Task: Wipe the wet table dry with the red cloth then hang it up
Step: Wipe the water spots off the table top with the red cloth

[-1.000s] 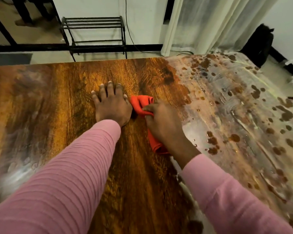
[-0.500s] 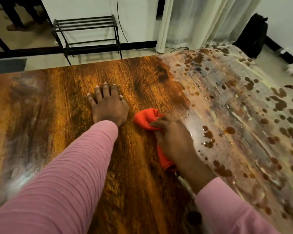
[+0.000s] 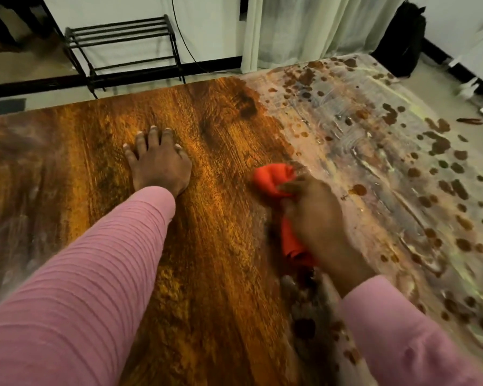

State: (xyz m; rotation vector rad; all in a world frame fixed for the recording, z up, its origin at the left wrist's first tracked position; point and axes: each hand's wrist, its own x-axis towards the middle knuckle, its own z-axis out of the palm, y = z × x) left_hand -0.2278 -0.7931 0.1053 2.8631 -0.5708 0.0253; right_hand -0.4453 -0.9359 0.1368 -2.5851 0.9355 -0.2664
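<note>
Cloth [image 3: 272, 181], soft, likely sodden, bunched in gripping right hand [image 3: 315, 218], three o'clock of flat, spread left hand [image 3: 159, 168]; grasp mid-wad.

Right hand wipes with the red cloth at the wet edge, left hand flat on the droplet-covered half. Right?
Not quite. The left hand rests flat on the droplet-free wood of the table, not the droplet-covered half; the head view shows it. The right hand does hold the red cloth at the wet edge.
</note>
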